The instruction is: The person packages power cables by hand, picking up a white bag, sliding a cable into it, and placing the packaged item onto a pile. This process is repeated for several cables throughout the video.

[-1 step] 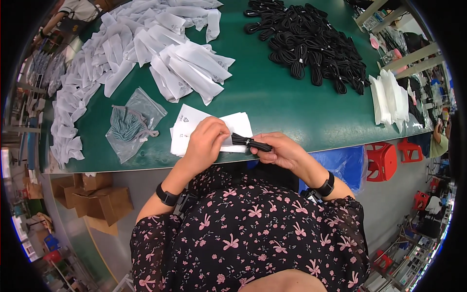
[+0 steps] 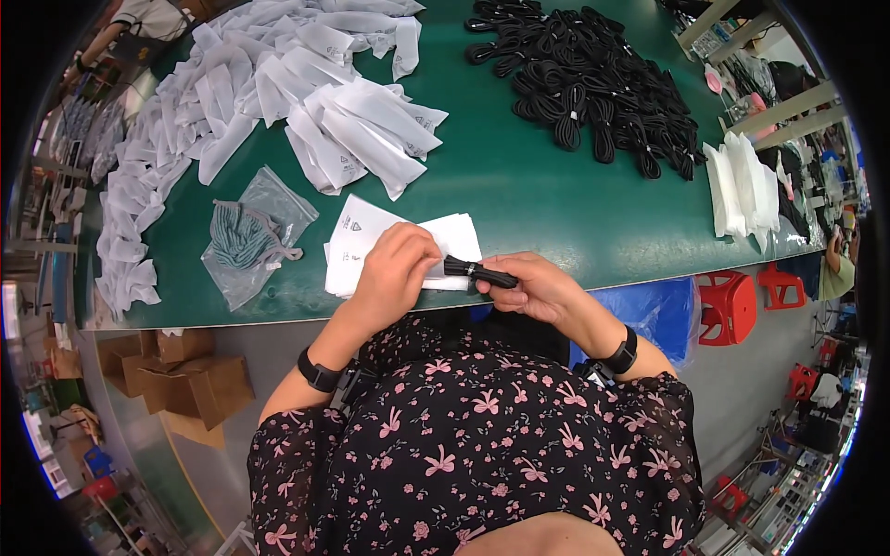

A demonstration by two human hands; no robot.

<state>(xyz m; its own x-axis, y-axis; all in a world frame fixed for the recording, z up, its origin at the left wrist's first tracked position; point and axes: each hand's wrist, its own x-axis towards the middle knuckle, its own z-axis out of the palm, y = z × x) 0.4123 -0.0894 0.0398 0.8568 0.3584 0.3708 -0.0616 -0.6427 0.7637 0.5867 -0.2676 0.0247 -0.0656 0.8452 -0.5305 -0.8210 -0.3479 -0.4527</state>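
Gripping bundled black cable (image 2: 460, 267): right hand (image 2: 535, 286) | curled, grip unclear: left hand (image 2: 389, 275) | flat white sleeves (image 2: 356, 239)

- Worktop (image 2: 519, 208): pouch heap (image 2: 278, 88) behind left, cable heap (image 2: 593, 83) behind right
- Pouch stack (image 2: 357, 241): front middle
- Mask (image 2: 243, 233): on bag (image 2: 289, 206), left of stack
- Packets (image 2: 744, 190): right end

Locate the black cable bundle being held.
Head view, just right of centre: the cable bundle is in the right hand, beside the left hand.
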